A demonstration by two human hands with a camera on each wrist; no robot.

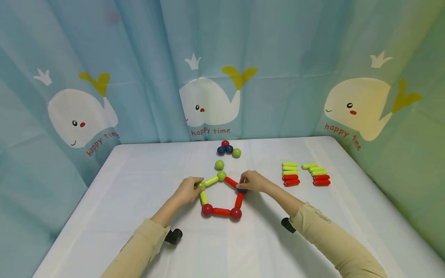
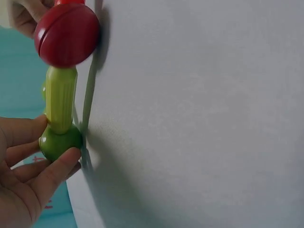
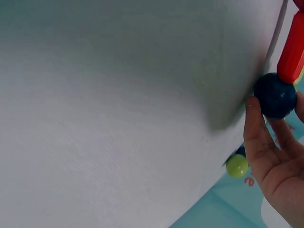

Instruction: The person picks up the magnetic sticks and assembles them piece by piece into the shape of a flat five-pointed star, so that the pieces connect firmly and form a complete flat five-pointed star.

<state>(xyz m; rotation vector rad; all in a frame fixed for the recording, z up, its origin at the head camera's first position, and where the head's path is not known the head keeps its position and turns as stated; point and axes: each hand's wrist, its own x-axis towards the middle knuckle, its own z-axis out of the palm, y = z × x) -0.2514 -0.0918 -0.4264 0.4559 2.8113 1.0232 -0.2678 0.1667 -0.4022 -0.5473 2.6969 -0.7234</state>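
Pinching pentagon (image 1: pixel 221 212) corners, green ball (image 2: pixel 60 144) within left grip (image 1: pixel 187 190), blue ball (image 3: pixel 275 96) within right grip (image 1: pixel 253 181)

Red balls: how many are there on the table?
3: a red ball at the pentagon's near left corner, one at its near right corner, one at the back of the far cluster. None seems hidden.

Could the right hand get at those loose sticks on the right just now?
Probably yes: the table between the right hand and the loose sticks looks free. That hand is holding the dark blue ball, though, so it would likely have to let go first.
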